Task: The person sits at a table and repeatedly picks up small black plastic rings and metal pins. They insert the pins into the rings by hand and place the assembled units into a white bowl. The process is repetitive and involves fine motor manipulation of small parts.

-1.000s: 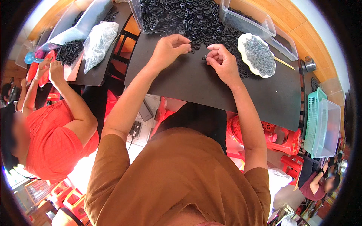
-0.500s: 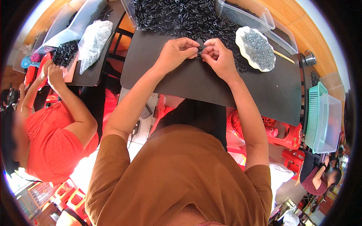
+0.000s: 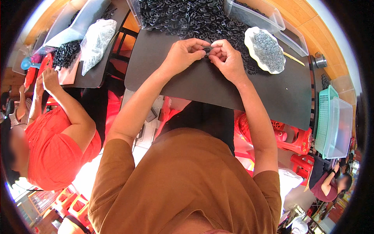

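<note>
Over the dark table (image 3: 163, 84), my two hands meet at a small black oval piece with holes (image 3: 207, 50). My left hand (image 3: 185, 55) pinches it between thumb and fingertips. My right hand (image 3: 226, 61) is closed in a pinch right beside it, its fingertips at the piece's edge; whatever it holds is too small to make out. Just beyond my fingers spreads a heap of similar black pieces (image 3: 183, 17). Right of the heap stands a white scalloped dish (image 3: 249, 38) filled with tiny grey, shiny parts (image 3: 267, 48).
Clear plastic bins (image 3: 269, 24) stand at the back, and a thin stick (image 3: 294, 59) lies beside the dish. Green and clear baskets (image 3: 326, 121) are at far right. To the left, a person in red (image 3: 62, 144) works at another table with black pieces (image 3: 67, 54) and a plastic bag (image 3: 98, 43).
The black piece has turned slightly between my fingertips; my hands have hardly moved. The person in red has drawn their hands back a little from the black pieces.
</note>
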A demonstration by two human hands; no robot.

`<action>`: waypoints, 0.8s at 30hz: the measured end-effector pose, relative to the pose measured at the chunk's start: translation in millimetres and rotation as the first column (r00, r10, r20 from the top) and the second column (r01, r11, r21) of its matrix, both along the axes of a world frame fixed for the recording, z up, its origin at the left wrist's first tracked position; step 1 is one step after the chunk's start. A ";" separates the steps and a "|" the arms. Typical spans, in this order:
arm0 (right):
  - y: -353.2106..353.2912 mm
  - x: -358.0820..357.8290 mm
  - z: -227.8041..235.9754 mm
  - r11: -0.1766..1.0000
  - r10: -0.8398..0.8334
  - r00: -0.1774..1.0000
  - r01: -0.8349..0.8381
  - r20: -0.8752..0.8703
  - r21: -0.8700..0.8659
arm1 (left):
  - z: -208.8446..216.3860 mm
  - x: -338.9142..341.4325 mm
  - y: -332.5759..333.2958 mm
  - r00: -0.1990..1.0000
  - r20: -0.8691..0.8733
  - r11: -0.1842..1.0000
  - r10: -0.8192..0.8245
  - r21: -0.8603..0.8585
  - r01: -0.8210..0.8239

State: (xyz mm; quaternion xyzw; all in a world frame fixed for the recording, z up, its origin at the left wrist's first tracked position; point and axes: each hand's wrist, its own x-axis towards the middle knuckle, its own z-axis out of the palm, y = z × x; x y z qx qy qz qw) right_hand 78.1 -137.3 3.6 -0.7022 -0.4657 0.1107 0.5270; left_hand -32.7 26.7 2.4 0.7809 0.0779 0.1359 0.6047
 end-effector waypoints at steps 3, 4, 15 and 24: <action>-0.1 0.5 -0.7 1.000 0.004 1.000 -0.004 0.008 -0.006 | 2.0 -1.1 2.3 0.999 0.019 0.998 -0.029 0.050 0.028; -0.2 0.5 -1.0 1.000 0.006 1.000 -0.006 0.006 -0.003 | 1.6 -1.0 3.1 0.999 0.024 0.999 -0.031 0.041 0.030; 0.3 -0.6 0.7 1.000 0.006 0.999 -0.006 0.035 0.001 | -4.6 -12.9 14.5 1.000 0.019 0.994 -0.006 -0.113 0.008; -0.2 0.4 -0.6 1.000 0.013 0.999 -0.013 0.030 -0.009 | 1.9 -31.8 21.2 0.995 -0.027 0.995 0.097 0.017 -0.097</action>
